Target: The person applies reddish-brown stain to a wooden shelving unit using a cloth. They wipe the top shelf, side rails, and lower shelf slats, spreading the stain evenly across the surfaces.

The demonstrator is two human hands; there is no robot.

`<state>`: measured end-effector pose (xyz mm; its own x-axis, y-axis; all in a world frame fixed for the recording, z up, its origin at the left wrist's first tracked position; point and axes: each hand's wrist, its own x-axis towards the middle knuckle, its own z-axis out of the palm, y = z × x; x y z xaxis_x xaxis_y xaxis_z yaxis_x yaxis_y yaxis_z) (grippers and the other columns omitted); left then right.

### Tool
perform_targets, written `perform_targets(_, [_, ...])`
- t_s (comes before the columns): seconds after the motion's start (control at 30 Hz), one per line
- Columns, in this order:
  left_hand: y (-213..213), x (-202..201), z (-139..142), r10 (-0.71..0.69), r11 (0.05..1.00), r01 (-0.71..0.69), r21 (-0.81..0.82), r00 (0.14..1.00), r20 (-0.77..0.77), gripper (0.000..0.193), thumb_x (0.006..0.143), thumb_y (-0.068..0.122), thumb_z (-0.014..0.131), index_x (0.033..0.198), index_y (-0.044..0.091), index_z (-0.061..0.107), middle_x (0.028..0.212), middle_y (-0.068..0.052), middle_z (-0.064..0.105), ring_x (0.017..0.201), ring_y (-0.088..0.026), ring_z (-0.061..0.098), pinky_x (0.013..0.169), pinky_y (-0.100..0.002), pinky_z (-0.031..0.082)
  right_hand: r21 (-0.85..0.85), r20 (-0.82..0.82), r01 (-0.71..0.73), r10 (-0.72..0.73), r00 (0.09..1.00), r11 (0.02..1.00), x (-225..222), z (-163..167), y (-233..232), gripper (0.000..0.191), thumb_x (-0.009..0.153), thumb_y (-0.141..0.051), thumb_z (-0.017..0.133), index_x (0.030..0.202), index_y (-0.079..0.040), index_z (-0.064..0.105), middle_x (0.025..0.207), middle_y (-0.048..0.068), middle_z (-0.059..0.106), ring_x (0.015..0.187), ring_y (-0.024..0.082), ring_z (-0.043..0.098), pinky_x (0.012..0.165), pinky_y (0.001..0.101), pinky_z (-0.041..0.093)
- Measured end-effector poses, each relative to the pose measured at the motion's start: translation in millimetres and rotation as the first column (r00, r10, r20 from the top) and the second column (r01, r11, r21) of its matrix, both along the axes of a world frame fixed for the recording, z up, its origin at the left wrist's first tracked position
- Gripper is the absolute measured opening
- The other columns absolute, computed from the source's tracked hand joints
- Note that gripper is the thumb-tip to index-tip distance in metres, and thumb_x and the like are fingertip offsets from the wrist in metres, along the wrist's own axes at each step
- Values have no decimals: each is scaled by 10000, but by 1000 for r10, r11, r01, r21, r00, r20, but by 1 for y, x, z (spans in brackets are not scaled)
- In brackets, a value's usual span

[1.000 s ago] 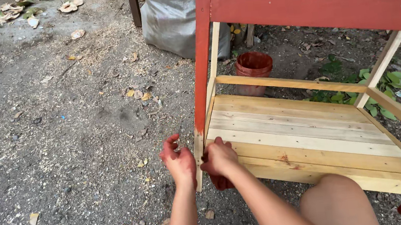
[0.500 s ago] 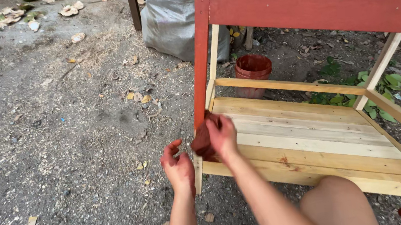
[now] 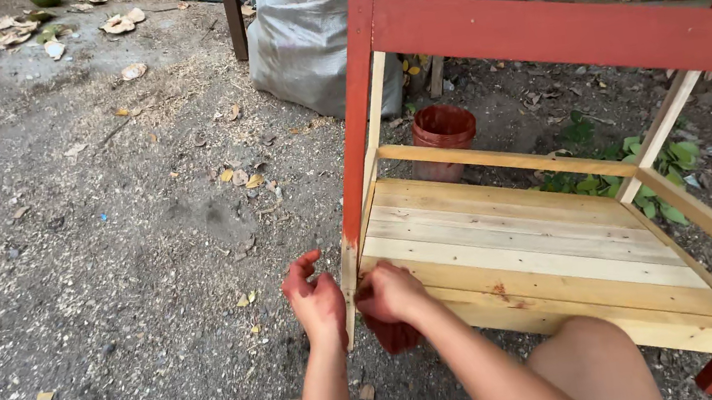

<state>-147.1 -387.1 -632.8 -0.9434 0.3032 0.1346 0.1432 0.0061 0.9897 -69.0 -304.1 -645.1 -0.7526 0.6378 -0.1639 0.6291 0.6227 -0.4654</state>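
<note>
Head view shows your left hand (image 3: 317,301), stained red, loosely curled with nothing in its grasp, resting just beside the unpainted foot of the front leg (image 3: 355,137). Your right hand (image 3: 389,294) sits on the leg's other side, clenched around a red-soaked cloth (image 3: 392,337) that hangs just below your fist, pressed near the leg's bare lower end.

Risk, as I judge it: the wet cloth could brush the pale slatted shelf (image 3: 522,244) just beyond your right hand and stain it; one red blotch (image 3: 500,291) already marks the front board. Grit from the ground (image 3: 112,255) under your hands could also stick to fresh colour.

Your fist hides most of the cloth, and the leg's very foot is hard to make out behind your hands.
</note>
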Motion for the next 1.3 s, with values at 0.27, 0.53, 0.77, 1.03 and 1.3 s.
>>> perform_targets(0.27, [-2, -18, 18, -11, 1000, 6, -30, 989, -145, 253, 910, 55, 565, 1128, 65, 694, 1154, -126, 631, 1099, -281, 584, 1004, -403, 451, 389, -510, 131, 94, 855, 912, -11, 32, 28, 406, 693, -183, 820, 1094, -157, 760, 1091, 91, 656, 957, 243, 626, 825, 357, 568])
perform_targets(0.53, [-10, -26, 3, -2, 1000, 1, -21, 999, -36, 267, 898, 105, 567, 1135, 73, 686, 1174, -128, 589, 1110, -288, 585, 984, -405, 456, 799, -414, 246, 205, 887, 549, -32, 33, 20, 554, 625, -253, 841, 1159, -169, 716, 1258, 86, 574, 1038, 387, 539, 742, 468, 546])
perform_targets(0.77, [-5, -25, -15, 0, 1000, -1, -8, 996, -92, 271, 883, 92, 551, 1111, 59, 695, 1162, -140, 658, 1156, -293, 586, 1022, -410, 441, 908, -77, -90, 375, 924, 409, -24, -31, -23, 362, 723, -191, 700, 1076, -120, 729, 1261, 56, 598, 997, 290, 559, 703, 446, 536])
perform_targets(1.03, [-8, -32, 16, -1, 1000, 4, 20, 991, -132, 273, 883, 87, 547, 1109, 63, 698, 1100, -134, 643, 1081, -296, 595, 987, -401, 458, 909, 31, -219, 468, 883, 353, -34, 30, 16, 221, 801, -281, 659, 965, -141, 706, 1161, 67, 552, 1009, 306, 534, 675, 466, 479])
perform_targets(1.3, [4, -40, 48, 8, 999, -1, 46, 989, -149, 259, 910, 96, 559, 1128, 81, 698, 1122, -116, 619, 1043, -260, 604, 964, -389, 465, 959, -217, 161, 239, 947, 232, -57, 114, 67, 484, 712, -254, 680, 1195, -237, 676, 1373, 20, 566, 1190, 403, 525, 774, 470, 507])
